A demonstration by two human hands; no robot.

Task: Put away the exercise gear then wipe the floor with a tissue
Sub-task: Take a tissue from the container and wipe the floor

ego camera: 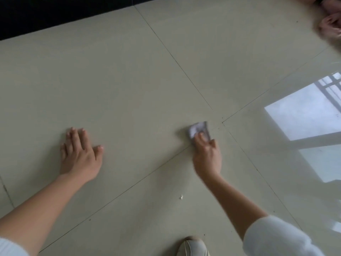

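Head view: right hand [206, 154] pinches a small folded white paper tissue [198, 129] at its near edge, pressing it onto the glossy beige tiled floor [129, 80] beside a tile joint. I judge it light, soft and easily torn, so grip the folded bulk. Left hand [79, 152] lies flat, fingers spread, well apart; no container visible.

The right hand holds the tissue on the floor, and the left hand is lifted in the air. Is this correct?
No. The head view shows the left hand resting flat on the floor, not lifted. The right hand does hold the tissue on the floor.
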